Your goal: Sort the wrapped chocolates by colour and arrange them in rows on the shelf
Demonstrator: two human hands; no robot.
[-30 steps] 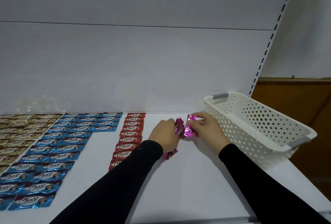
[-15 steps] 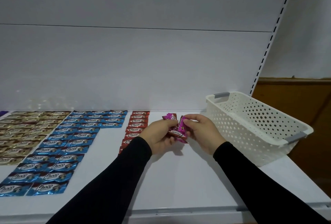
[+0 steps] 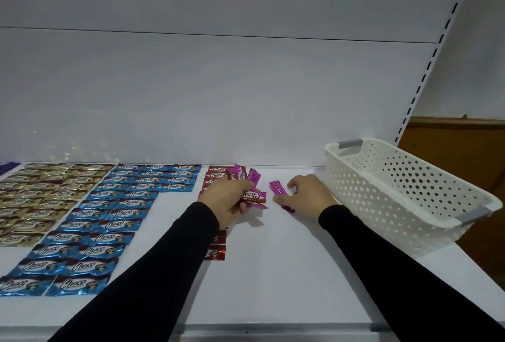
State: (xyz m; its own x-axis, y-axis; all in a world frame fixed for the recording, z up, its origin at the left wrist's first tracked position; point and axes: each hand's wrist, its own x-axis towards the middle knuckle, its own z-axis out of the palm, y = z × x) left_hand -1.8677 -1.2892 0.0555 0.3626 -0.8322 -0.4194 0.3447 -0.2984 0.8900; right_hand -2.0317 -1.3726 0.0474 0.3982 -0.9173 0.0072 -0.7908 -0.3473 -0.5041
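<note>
Pink chocolates (image 3: 247,190) are bunched in my left hand (image 3: 228,199), fingers curled round them; light, crinkly, slippery foil, so I'd pinch each by a flat end. One pink chocolate (image 3: 278,187) sits at my right hand's (image 3: 307,195) fingertips on the shelf (image 3: 273,273), hand loosely curled over it, basket (image 3: 396,191) just right of that hand.

This looks like a shop, or a mock-up of one. The white metal shelf (image 3: 287,273) has a plain white back panel (image 3: 218,95) and a slotted upright (image 3: 426,68) at its right side, the kind used for retail display racks. Many identical branded wrapped chocolates (image 3: 90,221) lie in neat colour rows on it. A white perforated plastic basket (image 3: 404,191) stands at the right end.
</note>
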